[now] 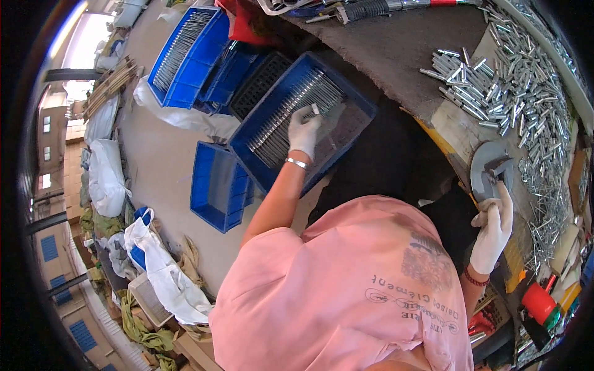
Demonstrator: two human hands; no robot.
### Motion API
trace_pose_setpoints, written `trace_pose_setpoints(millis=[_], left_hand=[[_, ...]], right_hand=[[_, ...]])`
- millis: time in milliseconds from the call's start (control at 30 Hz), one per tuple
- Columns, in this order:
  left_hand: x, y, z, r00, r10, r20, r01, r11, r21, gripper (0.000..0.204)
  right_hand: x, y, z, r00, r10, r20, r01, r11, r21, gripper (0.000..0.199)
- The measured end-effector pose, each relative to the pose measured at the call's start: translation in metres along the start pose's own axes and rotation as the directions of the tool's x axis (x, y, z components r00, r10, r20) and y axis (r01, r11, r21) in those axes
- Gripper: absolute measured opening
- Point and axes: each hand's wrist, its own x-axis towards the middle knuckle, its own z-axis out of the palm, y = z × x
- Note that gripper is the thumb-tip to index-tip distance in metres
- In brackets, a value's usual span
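My left hand (303,133), in a white glove with a metal band at the wrist, reaches into a blue crate (359,123). Its fingers are curled together over tightly lined-up metal rods (272,133). A small bright tip shows at the fingertips; what they hold I cannot make out. My right hand (492,232), also gloved, is at the bench edge on the right. Its index finger stretches out to a dark piece (497,167) on a round grey plate (479,176), and the thumb stands apart.
Loose metal pins (526,93) are heaped along the bench (396,62). Another blue crate (185,59), full of rods, stands at the far left. Nearer is a small blue bin (216,191). White sacks (167,272) lie on the left; a red container (538,303) sits at lower right.
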Motion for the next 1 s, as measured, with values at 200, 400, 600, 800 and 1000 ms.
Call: trace_pose_setpoints(millis=[200, 400, 600, 800, 1000], left_hand=[[0.106, -0.082, -0.056, 0.961, 0.072, -0.269, 0.063, 0.884, 0.463, 0.049], [0.171, -0.14, -0.104, 0.917, 0.315, -0.246, -0.092, 0.764, 0.638, 0.041], [0.136, -0.105, -0.071, 0.891, 0.374, -0.26, -0.07, 0.677, 0.733, 0.041], [0.075, 0.038, -0.006, 0.679, 0.73, -0.079, -0.651, 0.648, 0.396, 0.026], [-0.097, 0.177, 0.139, 0.119, 0.846, 0.519, -0.987, 0.158, -0.032, 0.015]], right_hand=[[0.004, 0.001, 0.0, 1.0, 0.008, -0.008, -0.008, 1.0, -0.024, 0.045], [0.009, 0.003, -0.002, 0.998, 0.034, 0.054, -0.036, 0.999, 0.024, 0.044], [0.003, -0.007, -0.002, 0.996, 0.05, 0.078, -0.048, 0.999, -0.025, 0.042], [0.005, -0.004, -0.011, 0.982, 0.079, 0.173, -0.093, 0.993, 0.075, 0.04], [0.001, 0.002, -0.017, 0.983, 0.082, 0.163, -0.099, 0.99, 0.1, 0.035]])
